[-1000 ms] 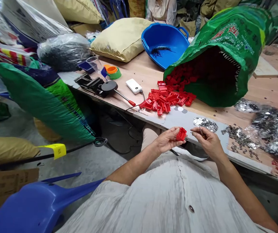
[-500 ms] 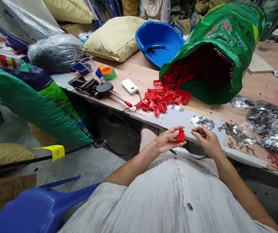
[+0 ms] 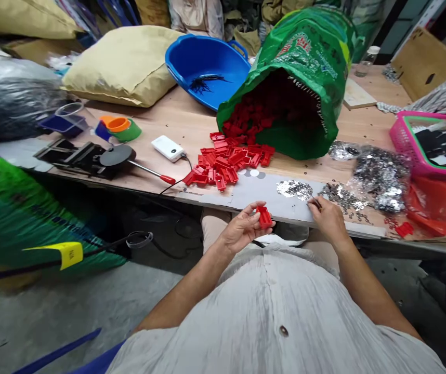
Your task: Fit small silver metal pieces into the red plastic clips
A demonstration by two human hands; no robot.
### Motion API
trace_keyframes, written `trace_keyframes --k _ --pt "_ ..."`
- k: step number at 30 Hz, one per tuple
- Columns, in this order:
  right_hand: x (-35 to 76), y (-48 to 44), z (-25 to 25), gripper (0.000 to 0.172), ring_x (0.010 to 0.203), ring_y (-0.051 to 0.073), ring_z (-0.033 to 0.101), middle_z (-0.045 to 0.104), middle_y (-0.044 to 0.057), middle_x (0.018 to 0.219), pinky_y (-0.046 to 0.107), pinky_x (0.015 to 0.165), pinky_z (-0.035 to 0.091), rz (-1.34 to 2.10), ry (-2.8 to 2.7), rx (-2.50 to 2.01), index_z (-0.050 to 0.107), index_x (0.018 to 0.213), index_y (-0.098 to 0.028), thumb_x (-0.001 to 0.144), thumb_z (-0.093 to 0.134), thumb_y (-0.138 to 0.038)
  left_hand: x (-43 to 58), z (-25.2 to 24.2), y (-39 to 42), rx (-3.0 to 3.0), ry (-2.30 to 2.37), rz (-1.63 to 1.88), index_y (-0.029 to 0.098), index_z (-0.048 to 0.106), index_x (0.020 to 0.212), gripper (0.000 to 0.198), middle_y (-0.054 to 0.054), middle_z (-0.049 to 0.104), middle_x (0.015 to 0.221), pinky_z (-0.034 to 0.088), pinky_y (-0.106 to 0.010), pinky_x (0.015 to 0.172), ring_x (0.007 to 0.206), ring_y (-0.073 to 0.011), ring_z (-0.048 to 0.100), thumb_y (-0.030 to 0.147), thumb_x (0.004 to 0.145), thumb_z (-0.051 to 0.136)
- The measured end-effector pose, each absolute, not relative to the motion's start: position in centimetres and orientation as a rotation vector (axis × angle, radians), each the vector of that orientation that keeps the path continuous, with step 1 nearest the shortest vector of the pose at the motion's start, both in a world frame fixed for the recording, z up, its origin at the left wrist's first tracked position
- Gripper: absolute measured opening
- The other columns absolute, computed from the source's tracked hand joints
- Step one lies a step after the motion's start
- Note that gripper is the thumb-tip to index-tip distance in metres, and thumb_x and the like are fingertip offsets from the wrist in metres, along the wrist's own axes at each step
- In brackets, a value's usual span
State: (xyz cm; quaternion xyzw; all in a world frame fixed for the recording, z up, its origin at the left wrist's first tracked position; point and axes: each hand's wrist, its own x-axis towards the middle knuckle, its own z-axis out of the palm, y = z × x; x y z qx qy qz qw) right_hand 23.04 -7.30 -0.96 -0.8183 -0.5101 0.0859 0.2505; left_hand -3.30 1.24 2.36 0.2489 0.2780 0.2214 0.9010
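My left hand (image 3: 243, 228) holds a small red plastic housing (image 3: 264, 217), its open hollow side facing up, above my lap at the table's front edge. My right hand (image 3: 327, 219) pinches a slim tweezer-like tool (image 3: 316, 203), mostly hidden by the fingers. Its tip is at the right side of a pile of small shiny metal pieces (image 3: 293, 189) on a grey sheet (image 3: 252, 196); whether it grips a piece is too small to tell. Right of that lie darker small metal parts (image 3: 342, 197). A heap of red housings (image 3: 226, 161) spills from a green sack (image 3: 304, 57).
A blue basin (image 3: 207, 57) with thin black pieces stands behind the heap. To the left are a white power bank (image 3: 167, 148) with a cable and a black clamp-like device with a red-tipped lever (image 3: 117, 156). A pink basket (image 3: 406, 140) and bagged metal parts (image 3: 382, 171) stand right.
The view has turned to the right, bringing the pink basket into sight. My right hand has moved away from the red housing, out to the metal pile. My left hand still holds the housing.
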Motion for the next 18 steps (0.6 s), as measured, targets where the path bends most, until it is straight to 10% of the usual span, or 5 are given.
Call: trace_keyframes --k 18 --pt "31.2 -13.3 -1.8 0.024 0.085 0.024 0.062 0.072 0.008 0.092 0.036 0.079 0.044 0.081 -1.226 -2.318 0.073 0.087 -0.022 0.081 0.057 -0.039 -2.5 1.5 1.2 0.530 0.636 0.457 0.022 0.059 0.114 0.039 -0.003 0.069 0.096 0.058 -0.033 0.084 0.090 -0.0185 0.072 0.019 0.078 0.074"
